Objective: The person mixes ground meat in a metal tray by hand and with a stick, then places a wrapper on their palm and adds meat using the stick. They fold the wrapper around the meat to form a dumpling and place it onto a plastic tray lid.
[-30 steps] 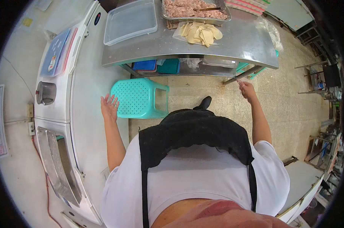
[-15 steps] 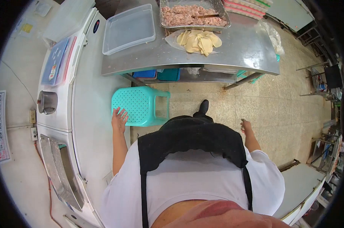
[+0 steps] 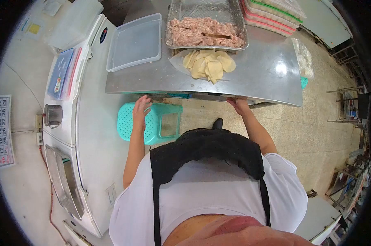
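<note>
My left hand is over the teal plastic stool, just in front of the steel table's edge, its fingers loosely apart and nothing in them. At the front edge of the steel table is my right hand, its fingers partly extended and partly hidden by the edge; I see nothing held in it. On the table above the hands, a pile of round, pale yellow wrappers lies on a plastic sheet. Behind it stands a metal tray of ground meat with a flat wooden stick in it.
An empty clear plastic container sits at the table's left. Stacked egg-like trays with pink and green rims stand at the back right. A white refrigerator borders the left side; a plastic bag hangs at the table's right end.
My body has come closer to the table. Both hands have risen toward its front edge, the right one moving forward and inward to reach it.
</note>
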Demonstrator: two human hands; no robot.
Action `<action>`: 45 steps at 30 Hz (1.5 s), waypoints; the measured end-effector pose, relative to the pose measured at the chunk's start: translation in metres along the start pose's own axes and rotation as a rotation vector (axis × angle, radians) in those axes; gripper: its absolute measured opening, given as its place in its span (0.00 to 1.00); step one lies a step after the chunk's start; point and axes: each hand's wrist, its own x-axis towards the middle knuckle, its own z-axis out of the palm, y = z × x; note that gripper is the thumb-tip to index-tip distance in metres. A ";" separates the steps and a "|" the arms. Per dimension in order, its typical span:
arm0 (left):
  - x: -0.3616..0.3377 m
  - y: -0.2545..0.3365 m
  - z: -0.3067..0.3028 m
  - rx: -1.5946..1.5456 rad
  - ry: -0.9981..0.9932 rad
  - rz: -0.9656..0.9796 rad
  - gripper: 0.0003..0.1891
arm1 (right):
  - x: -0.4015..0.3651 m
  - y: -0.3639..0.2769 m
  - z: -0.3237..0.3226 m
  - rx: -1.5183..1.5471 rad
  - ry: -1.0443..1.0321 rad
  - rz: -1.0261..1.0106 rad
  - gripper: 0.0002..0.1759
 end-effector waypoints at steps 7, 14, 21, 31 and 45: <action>0.024 0.042 0.152 0.344 -0.293 0.465 0.18 | -0.002 -0.050 -0.032 -1.373 -0.047 -0.223 0.23; 0.020 0.061 0.212 0.511 -0.293 0.578 0.15 | 0.018 -0.030 -0.150 -1.757 -0.173 -0.303 0.23; 0.027 0.059 0.212 0.421 -0.340 0.700 0.14 | -0.057 -0.028 -0.251 -1.486 0.080 0.117 0.20; 0.004 0.068 0.139 0.375 -0.279 0.756 0.15 | -0.128 -0.021 -0.203 -1.464 0.166 0.293 0.16; -0.022 0.047 -0.050 0.252 -0.022 0.623 0.15 | -0.140 -0.066 -0.036 -1.264 -0.095 0.137 0.19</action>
